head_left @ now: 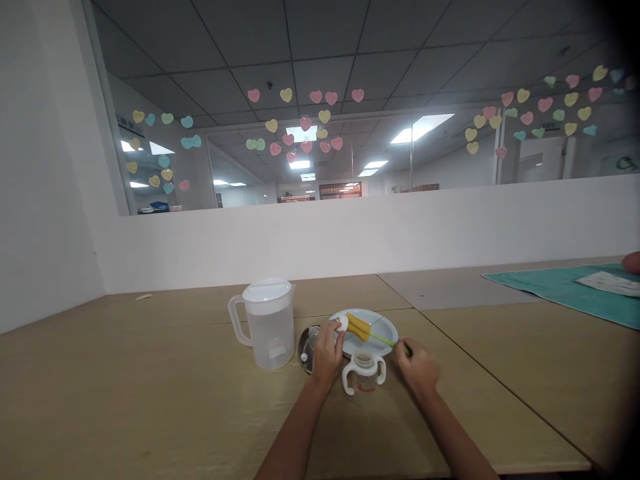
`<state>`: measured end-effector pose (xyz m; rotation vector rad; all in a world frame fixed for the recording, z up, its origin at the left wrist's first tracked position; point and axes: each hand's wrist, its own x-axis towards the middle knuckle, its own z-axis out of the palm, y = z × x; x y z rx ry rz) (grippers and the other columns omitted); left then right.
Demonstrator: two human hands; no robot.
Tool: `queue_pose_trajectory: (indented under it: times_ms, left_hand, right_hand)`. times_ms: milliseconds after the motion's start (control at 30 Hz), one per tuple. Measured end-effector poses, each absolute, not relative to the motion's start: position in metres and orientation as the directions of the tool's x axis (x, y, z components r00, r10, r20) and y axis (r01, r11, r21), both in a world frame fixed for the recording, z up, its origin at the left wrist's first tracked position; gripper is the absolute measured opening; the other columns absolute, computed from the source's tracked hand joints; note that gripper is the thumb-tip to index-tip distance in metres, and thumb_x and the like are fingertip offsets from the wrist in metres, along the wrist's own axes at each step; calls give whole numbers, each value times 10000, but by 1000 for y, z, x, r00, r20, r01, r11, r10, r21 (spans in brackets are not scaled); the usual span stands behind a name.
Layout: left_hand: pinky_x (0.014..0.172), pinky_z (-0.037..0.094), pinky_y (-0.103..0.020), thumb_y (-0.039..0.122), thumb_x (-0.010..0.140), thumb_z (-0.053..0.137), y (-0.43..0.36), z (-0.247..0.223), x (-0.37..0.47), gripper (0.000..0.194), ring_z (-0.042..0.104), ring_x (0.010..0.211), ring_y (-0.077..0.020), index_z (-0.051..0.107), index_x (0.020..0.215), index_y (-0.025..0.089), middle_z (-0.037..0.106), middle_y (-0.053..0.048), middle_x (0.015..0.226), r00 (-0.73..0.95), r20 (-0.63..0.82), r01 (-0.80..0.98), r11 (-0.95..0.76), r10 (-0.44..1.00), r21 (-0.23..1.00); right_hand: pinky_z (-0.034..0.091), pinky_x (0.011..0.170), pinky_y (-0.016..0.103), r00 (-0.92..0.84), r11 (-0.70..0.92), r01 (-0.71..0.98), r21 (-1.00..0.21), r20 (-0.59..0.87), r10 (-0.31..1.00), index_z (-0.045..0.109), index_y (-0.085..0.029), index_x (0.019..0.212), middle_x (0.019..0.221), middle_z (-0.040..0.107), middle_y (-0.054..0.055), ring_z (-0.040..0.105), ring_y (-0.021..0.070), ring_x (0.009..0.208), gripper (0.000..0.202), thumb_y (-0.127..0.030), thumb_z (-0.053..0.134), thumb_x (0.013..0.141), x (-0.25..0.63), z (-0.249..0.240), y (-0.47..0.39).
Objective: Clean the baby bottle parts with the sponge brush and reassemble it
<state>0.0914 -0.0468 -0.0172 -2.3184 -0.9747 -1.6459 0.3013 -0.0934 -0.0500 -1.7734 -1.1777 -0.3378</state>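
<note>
My left hand (329,351) is closed on a small white bottle collar (342,323), its thumb and fingers round the edge. Against the collar sits the yellow sponge head of a bottle brush (359,327). My right hand (417,367) grips the brush's green handle at its far end. Both are held over a white basin (383,327). Just in front stands a clear baby bottle (365,377) with white side handles and an uncovered mouth. Left of my left hand, partly hidden by it, a round metal dish (303,347) holds small clear and white parts.
A lidded translucent pitcher (273,330) stands to the left, its handle pointing left. At the far right lies a teal cloth (555,287) with a white cloth (610,283) on it, and part of another person's hand (632,262) shows there. A white wall (300,243) borders the table's back.
</note>
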Motion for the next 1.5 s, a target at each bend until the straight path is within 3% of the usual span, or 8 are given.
queue_pose_trajectory:
  times_ms: [233,467,633,800,933,1133,1333,1500]
  left_hand:
    - [846,493,-329,257,910,423,-41,-18,84,195,601,948,-178,525,1052,170,625,-86,988,115,906,582,-767,408,272]
    - [927,476,-353,202,906,420,-46,-20,90,84,565,1088,-175,489,948,178,623,-94,1031,192,934,497,-851,300,171]
    - [905,496,-373,236,905,424,-47,-20,91,88,586,1073,-192,487,939,185,629,-100,1036,165,931,520,-831,326,199]
    - [913,493,-365,211,898,417,-46,-21,91,113,586,1076,-188,492,977,181,632,-101,1035,163,940,482,-855,301,190]
    - [910,491,-355,185,895,418,-48,-20,91,110,592,1054,-180,480,986,178,630,-94,1009,177,949,479,-865,262,149]
    - [924,493,-386,191,910,383,-51,-18,91,154,570,1095,-192,479,1028,166,620,-116,1045,283,925,491,-866,254,87]
    - [967,468,-403,225,912,390,-51,-16,95,221,577,1087,-197,514,1089,178,636,-98,1089,404,874,532,-847,271,16]
    - [843,477,-354,258,875,450,-48,-10,84,194,593,935,-201,547,1019,172,639,-92,956,135,923,639,-744,361,198]
  right_hand:
    - [260,549,226,492,36,820,-571,737,463,642,-154,641,640,624,71,514,139,598,474,-446,333,851,302,-52,-91]
    - [231,505,233,516,-45,799,-599,645,563,633,-168,687,613,613,68,479,127,527,543,-526,281,893,301,-47,-93]
    - [251,528,231,417,61,854,-517,748,516,622,-157,627,570,589,70,476,124,525,587,-514,243,900,301,-50,-93]
    - [197,505,239,515,-128,832,-539,667,539,652,-166,669,614,615,76,464,121,517,486,-446,329,901,301,-49,-91]
    - [214,514,234,529,-122,820,-559,659,535,681,-158,755,661,638,87,496,126,547,444,-409,346,904,302,-50,-91]
    - [211,511,234,409,-65,888,-456,717,564,660,-167,638,637,650,73,515,122,548,495,-458,350,891,300,-49,-90]
    - [216,523,236,338,-1,922,-386,806,486,661,-158,557,605,651,72,529,119,549,549,-471,348,882,299,-53,-87]
    - [206,518,248,489,-120,859,-497,730,478,715,-160,667,643,663,90,510,127,542,474,-425,379,872,303,-53,-86]
